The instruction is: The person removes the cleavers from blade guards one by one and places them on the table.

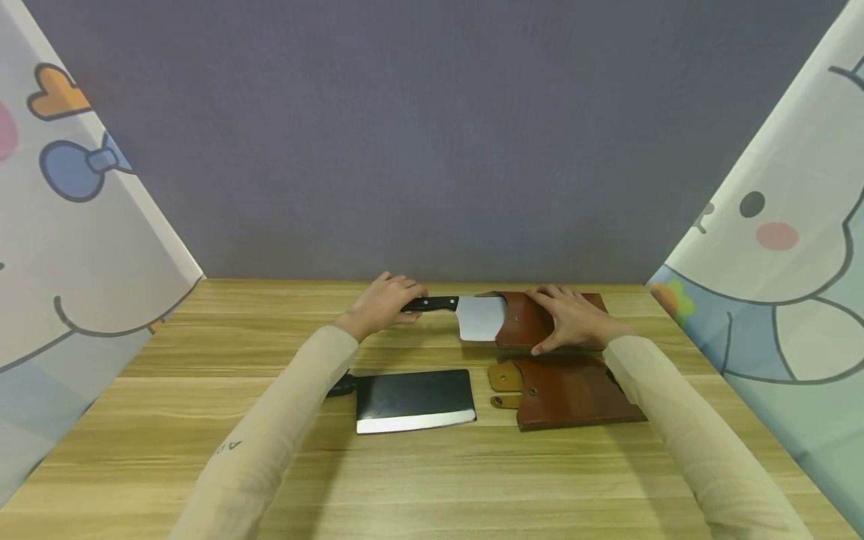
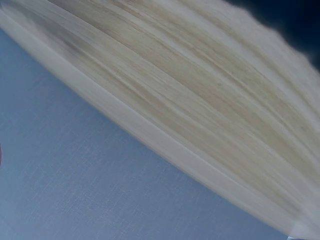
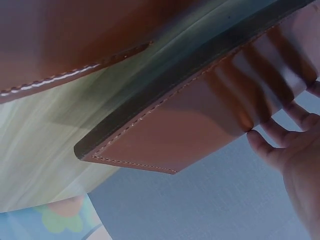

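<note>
In the head view my left hand (image 1: 386, 301) grips the black riveted handle of a cleaver (image 1: 482, 319) near the table's back edge. Its pale blade runs partway into the mouth of a reddish-brown leather sheath (image 1: 521, 322), which hides the blade's far end. My right hand (image 1: 572, 319) holds that sheath across its width, thumb at the near edge and fingers at the far edge. The right wrist view shows the fingertips (image 3: 257, 142) against the sheath's edge. The left wrist view shows only table and wall, with a sliver of skin at its left border.
Nearer me lies a second, dark-bladed cleaver (image 1: 415, 397), its handle partly behind my left sleeve. To its right is another brown leather sheath (image 1: 574, 394) with tan straps, partly under my right forearm. A grey wall (image 1: 432, 150) stands behind the wooden table (image 1: 432, 480); cartoon-printed sheets flank it.
</note>
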### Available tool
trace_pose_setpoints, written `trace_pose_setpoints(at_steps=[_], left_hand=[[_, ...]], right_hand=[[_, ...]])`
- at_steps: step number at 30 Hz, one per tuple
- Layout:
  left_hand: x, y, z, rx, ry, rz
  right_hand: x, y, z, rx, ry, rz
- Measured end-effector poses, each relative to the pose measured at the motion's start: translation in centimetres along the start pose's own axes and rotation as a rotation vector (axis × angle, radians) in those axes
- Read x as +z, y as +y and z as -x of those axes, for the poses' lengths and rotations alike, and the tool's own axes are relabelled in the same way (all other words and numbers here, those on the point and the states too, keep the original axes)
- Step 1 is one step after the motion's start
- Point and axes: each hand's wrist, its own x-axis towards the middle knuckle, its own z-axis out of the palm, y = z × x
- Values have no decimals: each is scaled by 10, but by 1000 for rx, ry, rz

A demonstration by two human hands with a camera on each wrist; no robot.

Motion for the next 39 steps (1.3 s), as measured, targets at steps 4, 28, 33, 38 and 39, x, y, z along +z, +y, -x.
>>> trace_pose_setpoints(at_steps=[4, 28, 33, 38, 39], left_hand=[[-2, 0, 1, -8, -12, 7], [-3, -5, 10, -6, 2, 4], [-2, -7, 13, -4, 4, -10], [-2, -9, 15, -13, -7, -1], [-2, -10, 16, -17, -10, 1]], right_hand=[[0, 2, 0, 2, -3, -2], [2, 8, 5, 7, 14, -7], [3, 9, 7, 6, 13, -4], [5, 11, 7, 8, 19, -8], [5, 11, 7, 3, 22, -6]])
